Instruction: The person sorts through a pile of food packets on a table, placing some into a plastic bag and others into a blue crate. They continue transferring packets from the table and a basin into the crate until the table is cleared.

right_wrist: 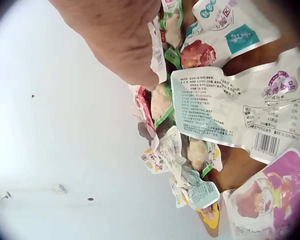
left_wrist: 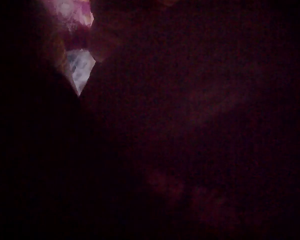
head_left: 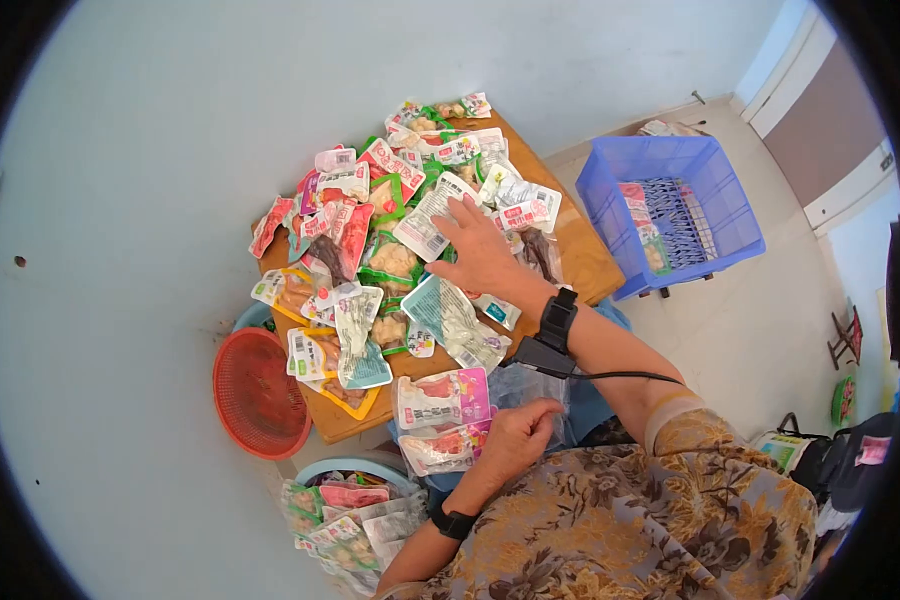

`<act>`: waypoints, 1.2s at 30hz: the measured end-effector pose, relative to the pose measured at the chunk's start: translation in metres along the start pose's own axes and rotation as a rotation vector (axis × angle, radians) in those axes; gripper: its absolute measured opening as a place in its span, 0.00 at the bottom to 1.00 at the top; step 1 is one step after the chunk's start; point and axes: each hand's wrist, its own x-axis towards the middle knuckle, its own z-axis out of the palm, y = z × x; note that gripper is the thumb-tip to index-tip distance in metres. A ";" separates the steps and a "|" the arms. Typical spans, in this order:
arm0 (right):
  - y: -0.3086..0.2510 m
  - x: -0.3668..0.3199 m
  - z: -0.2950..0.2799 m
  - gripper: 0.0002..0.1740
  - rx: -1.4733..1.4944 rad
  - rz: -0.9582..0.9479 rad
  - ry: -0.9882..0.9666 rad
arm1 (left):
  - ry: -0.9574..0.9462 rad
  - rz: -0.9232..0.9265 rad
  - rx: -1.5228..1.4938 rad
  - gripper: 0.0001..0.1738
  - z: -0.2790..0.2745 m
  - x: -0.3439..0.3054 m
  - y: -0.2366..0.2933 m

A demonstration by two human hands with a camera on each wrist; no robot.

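Note:
My right hand (head_left: 482, 252) reaches over the pile, its fingers extended on a white snack packet (head_left: 425, 228) with printed text and a barcode. In the right wrist view, part of that hand (right_wrist: 122, 42) overlaps the edge of the white packet (right_wrist: 158, 55). By my lap, the left hand (head_left: 518, 438) has curled fingers and grips a clear plastic bag (head_left: 538, 385). Two pink-and-white packets (head_left: 440, 400) lie beside this hand, at the bag. The left wrist view is nearly black, with only a sliver of a pink packet (left_wrist: 75, 12) showing.
Vacuum-packed snacks (head_left: 390, 262) heap over a wooden table (head_left: 592, 258) against the wall. A red basket (head_left: 260, 395) and a tub (head_left: 340, 465) of bagged packets stand at the left. On the right is a blue crate (head_left: 595, 185) with several packets inside.

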 end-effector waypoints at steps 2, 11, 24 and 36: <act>-0.009 0.005 0.006 0.43 -0.139 0.059 -0.105 | -0.027 -0.034 -0.015 0.10 -0.001 0.000 0.001; -0.026 0.013 0.033 0.38 -0.481 0.105 -0.049 | -0.013 0.045 0.069 0.10 0.005 0.000 -0.009; -0.006 0.018 0.039 0.16 -0.658 0.049 0.121 | -0.043 0.006 0.116 0.09 0.005 -0.002 0.006; 0.012 -0.060 -0.139 0.12 0.845 0.486 0.308 | 0.091 0.014 0.222 0.15 0.010 -0.008 0.021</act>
